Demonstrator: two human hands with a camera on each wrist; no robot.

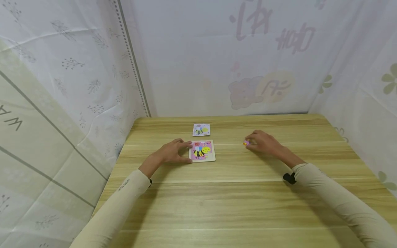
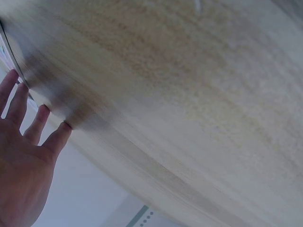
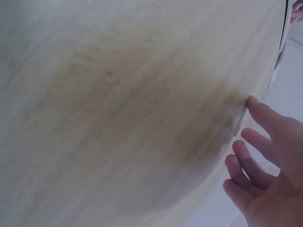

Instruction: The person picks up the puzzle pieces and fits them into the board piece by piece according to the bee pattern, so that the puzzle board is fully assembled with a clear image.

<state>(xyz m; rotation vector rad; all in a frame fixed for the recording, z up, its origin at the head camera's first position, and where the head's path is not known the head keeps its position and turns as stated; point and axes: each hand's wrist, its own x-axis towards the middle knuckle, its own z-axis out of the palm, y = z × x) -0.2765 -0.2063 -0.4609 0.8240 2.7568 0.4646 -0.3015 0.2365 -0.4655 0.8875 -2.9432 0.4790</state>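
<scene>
A square jigsaw puzzle board point(image 1: 212, 157) with a bee picture lies on the table, its lower right part bare. My left hand point(image 1: 173, 151) rests at its left side, thumb and fingers spread along the edge. Straight fingers of that hand point(image 2: 26, 156) show in the left wrist view. Farther right, my right hand point(image 1: 263, 142) pinches a small pink and yellow puzzle piece point(image 1: 246, 142) between thumb and fingers. Seen edge-on in the right wrist view, the piece point(image 3: 240, 122) is tilted against the tabletop, the thumb at its upper end.
Behind the board lies a paper card point(image 1: 201, 130) with the same bee picture. The wooden table point(image 1: 235, 206) runs back to a printed cloth curtain point(image 1: 192, 62), and more cloth hangs on both sides. A black strap piece point(image 1: 289, 178) shows by the right cuff.
</scene>
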